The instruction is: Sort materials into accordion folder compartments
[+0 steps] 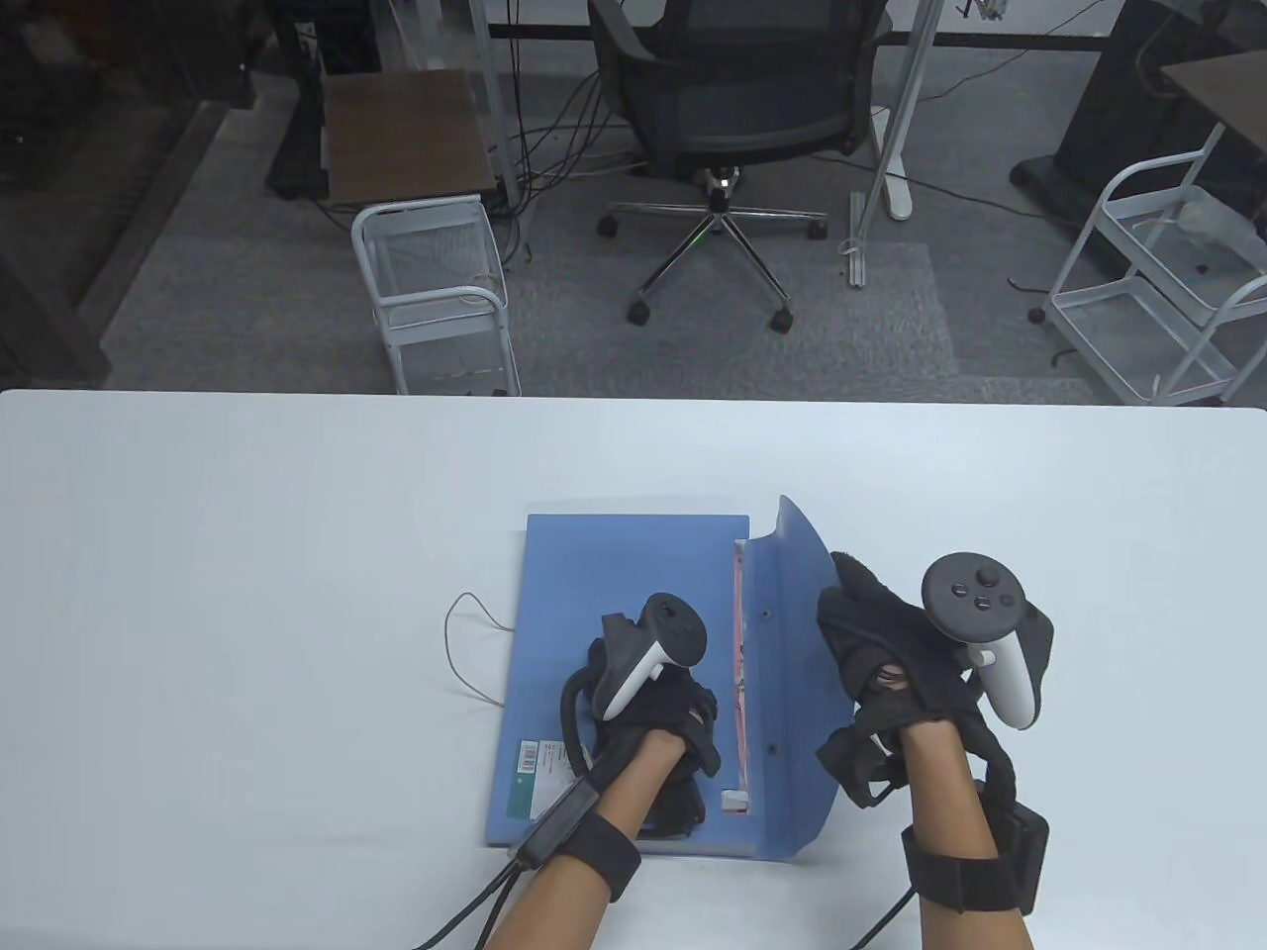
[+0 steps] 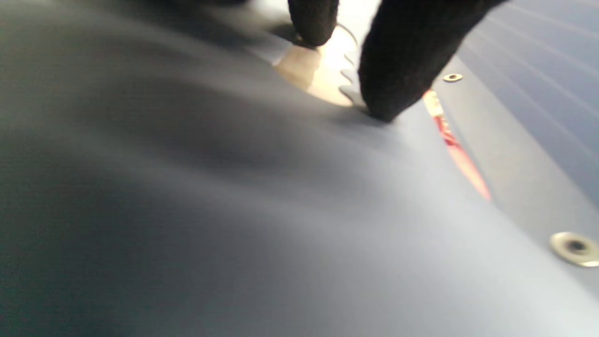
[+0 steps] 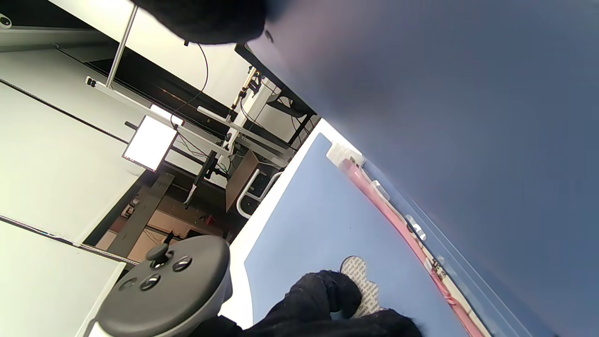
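Observation:
A blue accordion folder lies flat on the white table, its flap opened to the right. A red strip of contents shows along the mouth. My left hand rests on the folder's front, and its fingertips pinch a small pale printed paper piece against the blue cover; the same paper piece shows in the right wrist view. My right hand grips the flap's outer edge and holds it raised; the flap fills much of that view.
A thin elastic cord loops on the table left of the folder. A white and green label sits at the folder's near left corner. Beyond the table's far edge stand an office chair and wire carts.

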The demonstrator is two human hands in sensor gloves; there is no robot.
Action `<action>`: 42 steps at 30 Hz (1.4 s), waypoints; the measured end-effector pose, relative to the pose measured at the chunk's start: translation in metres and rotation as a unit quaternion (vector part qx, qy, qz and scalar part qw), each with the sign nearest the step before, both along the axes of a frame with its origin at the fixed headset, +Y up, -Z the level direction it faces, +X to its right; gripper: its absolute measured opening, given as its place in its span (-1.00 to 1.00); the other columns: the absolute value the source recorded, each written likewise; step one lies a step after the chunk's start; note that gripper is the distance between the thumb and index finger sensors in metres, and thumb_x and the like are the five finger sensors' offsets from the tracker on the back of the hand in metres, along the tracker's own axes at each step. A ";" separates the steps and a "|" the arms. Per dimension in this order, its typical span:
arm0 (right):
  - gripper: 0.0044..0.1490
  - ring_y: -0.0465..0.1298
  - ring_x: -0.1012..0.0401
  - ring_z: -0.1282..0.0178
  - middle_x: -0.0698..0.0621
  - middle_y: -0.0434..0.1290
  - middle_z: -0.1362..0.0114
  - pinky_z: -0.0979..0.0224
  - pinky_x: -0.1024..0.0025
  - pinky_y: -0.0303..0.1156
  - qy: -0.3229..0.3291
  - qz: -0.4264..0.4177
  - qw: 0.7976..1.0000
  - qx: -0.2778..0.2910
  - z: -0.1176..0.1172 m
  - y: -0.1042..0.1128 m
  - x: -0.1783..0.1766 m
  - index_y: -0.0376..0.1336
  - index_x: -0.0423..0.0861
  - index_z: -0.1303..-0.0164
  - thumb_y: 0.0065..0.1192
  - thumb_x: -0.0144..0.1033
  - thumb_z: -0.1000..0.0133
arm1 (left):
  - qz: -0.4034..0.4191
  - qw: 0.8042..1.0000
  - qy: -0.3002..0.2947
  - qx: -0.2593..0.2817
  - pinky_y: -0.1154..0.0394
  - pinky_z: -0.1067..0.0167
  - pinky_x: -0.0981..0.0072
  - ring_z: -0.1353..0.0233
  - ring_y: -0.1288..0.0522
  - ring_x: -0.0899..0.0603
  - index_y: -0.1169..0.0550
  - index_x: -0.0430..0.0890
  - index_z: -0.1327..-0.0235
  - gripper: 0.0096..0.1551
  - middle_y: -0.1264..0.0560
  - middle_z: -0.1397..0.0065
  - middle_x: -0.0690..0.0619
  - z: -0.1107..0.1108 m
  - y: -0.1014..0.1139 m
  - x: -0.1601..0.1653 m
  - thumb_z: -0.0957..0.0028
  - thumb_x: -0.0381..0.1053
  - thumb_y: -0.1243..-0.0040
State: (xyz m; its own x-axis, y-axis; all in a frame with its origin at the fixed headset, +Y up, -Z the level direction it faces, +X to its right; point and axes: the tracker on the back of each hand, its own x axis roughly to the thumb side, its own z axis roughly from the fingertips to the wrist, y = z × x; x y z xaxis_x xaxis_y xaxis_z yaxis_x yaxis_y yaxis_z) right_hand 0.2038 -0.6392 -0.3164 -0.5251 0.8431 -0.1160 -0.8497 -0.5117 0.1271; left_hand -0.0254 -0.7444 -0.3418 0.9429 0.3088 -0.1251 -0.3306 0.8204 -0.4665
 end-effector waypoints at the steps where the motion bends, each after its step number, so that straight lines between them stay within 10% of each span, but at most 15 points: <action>1: -0.31 0.67 -0.25 0.06 -0.35 0.41 -0.48 0.16 0.19 0.68 0.001 -0.003 1.000 0.000 0.000 0.000 0.000 0.03 -0.27 -0.64 0.06 -0.26 -0.36 | -0.002 1.000 -0.003 0.006 0.02 -0.40 -0.42 -0.59 0.25 -0.58 0.00 -0.25 -0.72 0.00 0.29 -0.72 -0.40 -0.001 0.000 -0.001 -0.30 0.10 -0.28; 11: -0.21 0.60 -0.33 -0.06 -0.42 0.30 -0.56 0.03 0.10 0.64 0.055 0.007 0.998 0.002 0.002 0.000 -0.028 -0.06 -0.27 -0.68 0.05 -0.14 -0.38 | 0.150 0.985 0.035 0.071 -0.20 -0.41 -0.15 -0.62 -0.02 -0.45 -0.23 -0.28 -0.68 -0.30 -0.02 -0.74 -0.32 0.003 0.005 -0.051 -0.32 -0.08 -0.08; 22: 0.02 0.31 -0.48 -0.41 -0.49 -0.01 -0.71 -0.35 -0.25 0.38 0.181 0.198 0.963 -0.002 0.014 -0.025 -0.119 -0.18 -0.24 -0.74 -0.08 0.23 -0.35 | 0.417 0.899 0.130 0.039 -0.26 -0.46 -0.01 -0.66 -0.10 -0.34 -0.24 -0.19 -0.68 -0.38 -0.05 -0.77 -0.23 0.008 -0.017 -0.110 -0.32 -0.18 0.04; 31: -0.03 -0.29 -0.50 -0.59 -0.46 -0.43 -0.71 -0.44 -0.60 -0.09 0.219 0.288 0.928 -0.089 0.014 -0.084 -0.132 -0.28 -0.07 -0.76 0.04 0.09 -0.36 | 0.508 0.837 0.199 0.037 -0.29 -0.44 -0.05 -0.63 -0.16 -0.41 -0.25 -0.24 -0.68 -0.38 -0.08 -0.75 -0.33 0.011 -0.021 -0.133 -0.34 -0.18 0.05; 42: -0.15 -0.48 -0.40 -0.57 -0.34 -0.56 -0.69 -0.29 -0.74 -0.08 0.233 0.318 0.911 -0.123 0.013 -0.106 -0.133 -0.23 0.21 -0.71 0.11 0.06 -0.35 | 0.502 0.844 0.121 0.144 -0.43 -0.34 -0.07 -0.52 -0.33 -0.45 -0.43 -0.23 -0.57 -0.41 -0.27 -0.68 -0.33 0.011 0.054 -0.148 -0.37 0.02 -0.08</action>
